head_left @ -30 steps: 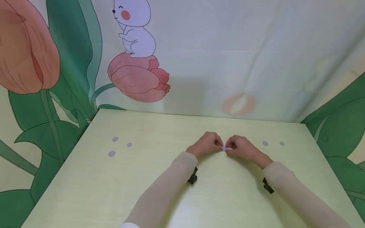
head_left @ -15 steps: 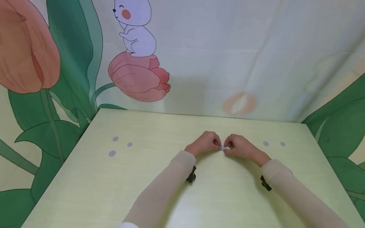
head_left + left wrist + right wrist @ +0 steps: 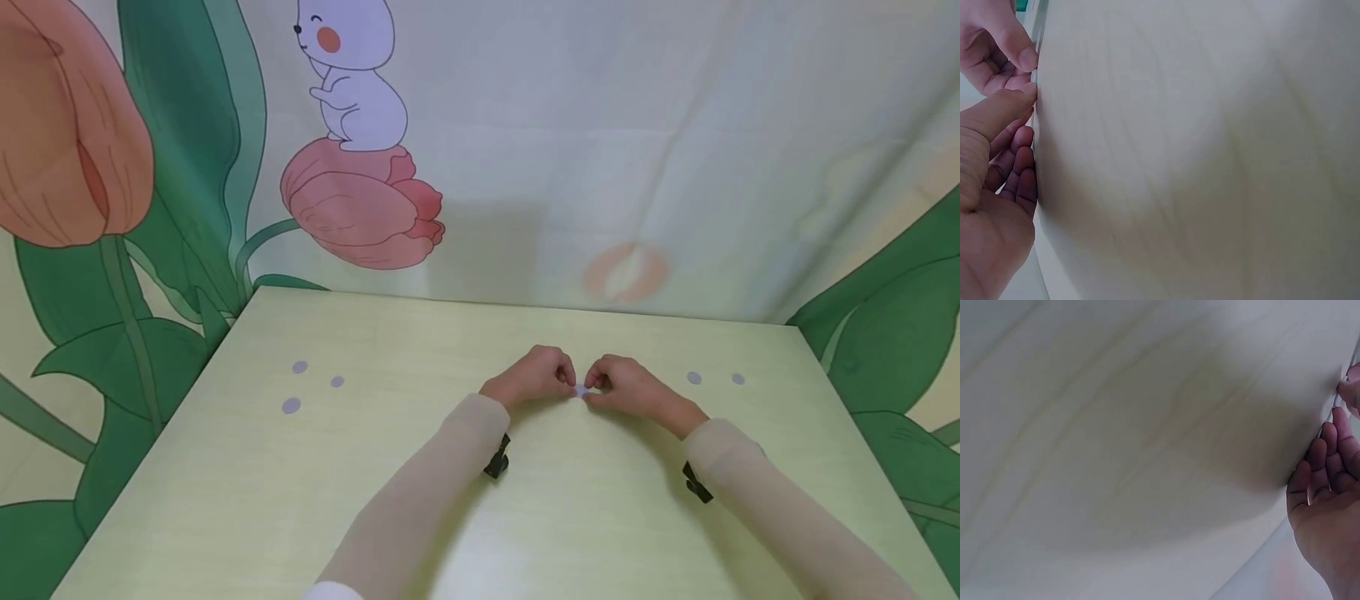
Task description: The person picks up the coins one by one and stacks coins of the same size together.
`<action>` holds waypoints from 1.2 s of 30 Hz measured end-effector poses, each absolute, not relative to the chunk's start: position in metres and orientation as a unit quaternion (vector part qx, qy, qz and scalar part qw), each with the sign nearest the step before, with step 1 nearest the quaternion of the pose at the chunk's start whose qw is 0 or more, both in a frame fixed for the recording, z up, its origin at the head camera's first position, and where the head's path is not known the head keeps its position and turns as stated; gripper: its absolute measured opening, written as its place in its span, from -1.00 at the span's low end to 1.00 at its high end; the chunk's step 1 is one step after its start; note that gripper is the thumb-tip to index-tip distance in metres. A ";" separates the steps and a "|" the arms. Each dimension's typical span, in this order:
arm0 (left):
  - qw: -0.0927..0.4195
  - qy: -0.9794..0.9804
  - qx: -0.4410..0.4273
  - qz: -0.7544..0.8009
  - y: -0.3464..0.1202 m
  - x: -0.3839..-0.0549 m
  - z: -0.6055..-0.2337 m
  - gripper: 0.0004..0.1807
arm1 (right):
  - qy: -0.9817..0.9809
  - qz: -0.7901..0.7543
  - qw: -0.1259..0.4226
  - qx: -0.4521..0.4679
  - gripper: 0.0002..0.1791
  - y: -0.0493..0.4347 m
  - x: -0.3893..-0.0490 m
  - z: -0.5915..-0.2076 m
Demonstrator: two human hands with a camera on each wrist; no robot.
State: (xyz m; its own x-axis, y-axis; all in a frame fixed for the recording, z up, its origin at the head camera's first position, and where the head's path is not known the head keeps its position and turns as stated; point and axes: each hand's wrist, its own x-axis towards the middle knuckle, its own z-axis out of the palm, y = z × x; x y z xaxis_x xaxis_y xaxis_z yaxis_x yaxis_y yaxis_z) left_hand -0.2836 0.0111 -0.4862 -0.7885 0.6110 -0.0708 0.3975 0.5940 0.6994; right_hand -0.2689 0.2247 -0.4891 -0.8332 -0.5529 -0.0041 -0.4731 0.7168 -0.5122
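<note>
In the head view a small pale purple disc (image 3: 581, 390) shows between the fingertips of both hands, low over the table. My left hand (image 3: 534, 375) pinches its left side with thumb and forefinger; the other fingers are curled. From the opposite side my right hand (image 3: 630, 386) pinches it the same way, thumb nearest me. The left wrist view has the left hand (image 3: 994, 206) and the right thumb (image 3: 1019, 53) almost meeting at the tabletop. In the right wrist view the right hand (image 3: 1329, 525) rests its curled fingers along the surface; the disc is mostly hidden there.
Several similar discs lie flat on the pale wooden table (image 3: 390, 500): a large one (image 3: 291, 406) and two smaller at the left, plus a pair at the right, the nearer one (image 3: 694, 378) beside the right hand. A printed curtain (image 3: 510, 167) hangs behind the table's far edge.
Both hands have shifted very slightly left with the disc between them, their pinch unchanged. The discs at the left and right lie as before.
</note>
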 end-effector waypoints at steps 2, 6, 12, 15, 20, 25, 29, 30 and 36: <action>0.153 0.880 0.285 0.349 0.011 -0.285 -0.486 -0.93 | 0.922 -0.256 0.076 -0.280 -0.85 0.224 -0.270 -0.489; 0.156 0.881 0.278 0.350 0.012 -0.286 -0.486 -0.93 | 0.922 -0.262 0.077 -0.273 -0.85 0.223 -0.271 -0.489; 0.174 0.880 0.272 0.348 0.009 -0.286 -0.487 -0.92 | 0.924 -0.260 0.088 -0.265 -0.85 0.217 -0.271 -0.490; 0.173 0.882 0.274 0.343 0.005 -0.289 -0.489 -0.92 | 0.921 -0.264 0.084 -0.272 -0.86 0.213 -0.270 -0.489; 0.174 0.879 0.283 0.343 0.000 -0.288 -0.488 -0.94 | 0.920 -0.265 0.083 -0.275 -0.86 0.209 -0.271 -0.491; 0.160 0.876 0.288 0.353 -0.007 -0.291 -0.490 -0.94 | 0.921 -0.266 0.077 -0.274 -0.85 0.204 -0.272 -0.491; 0.159 0.875 0.285 0.357 -0.010 -0.293 -0.491 -0.93 | 0.920 -0.268 0.078 -0.275 -0.86 0.202 -0.274 -0.491; 0.161 0.876 0.282 0.357 -0.010 -0.293 -0.491 -0.93 | 0.920 -0.267 0.078 -0.275 -0.86 0.202 -0.274 -0.491; 0.163 0.877 0.267 0.364 -0.010 -0.293 -0.494 -0.92 | 0.920 -0.271 0.067 -0.274 -0.86 0.202 -0.275 -0.495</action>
